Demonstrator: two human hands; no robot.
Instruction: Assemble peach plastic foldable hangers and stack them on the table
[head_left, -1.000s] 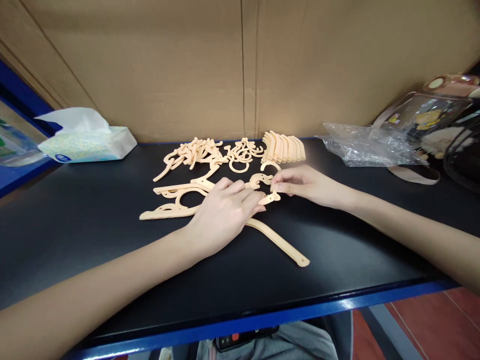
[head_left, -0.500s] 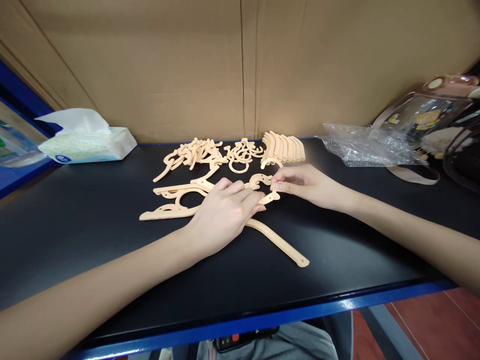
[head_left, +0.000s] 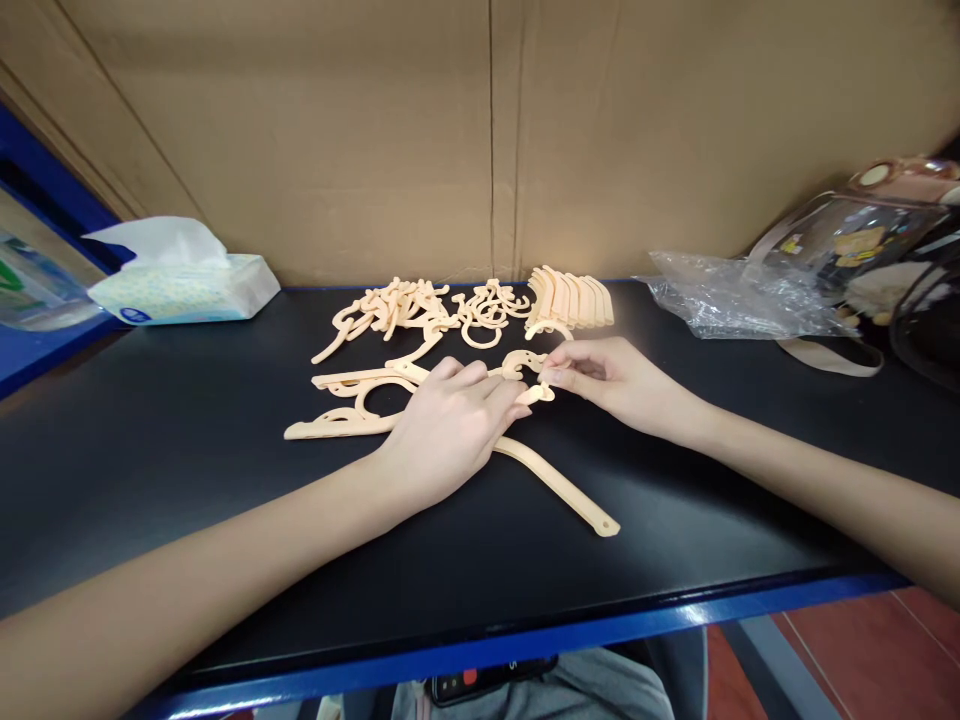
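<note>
My left hand [head_left: 450, 425] lies palm down with its fingers closed over a peach plastic hanger piece [head_left: 535, 394], whose end sticks out past the fingertips. At that end my right hand [head_left: 611, 380] pinches with thumb and forefinger, touching the piece; its exact grip is partly hidden. A long curved hanger arm [head_left: 559, 487] reaches from under the left hand toward the front right. To the left lie further hanger parts, among them a straight arm [head_left: 337, 429]. A curved hook part [head_left: 519, 360] shows just behind the fingers.
Behind the hands are a heap of hanger pieces [head_left: 394, 305], a cluster of hooks [head_left: 484, 310] and a row of curved arms [head_left: 574, 298]. A tissue pack [head_left: 187, 288] stands at left. Clear plastic wrapping [head_left: 739, 295] and a transparent bag [head_left: 855, 245] sit at right.
My right hand has shifted slightly and turned at the end of the held hanger piece. The left hand keeps its hold. The whole view has moved a little.
</note>
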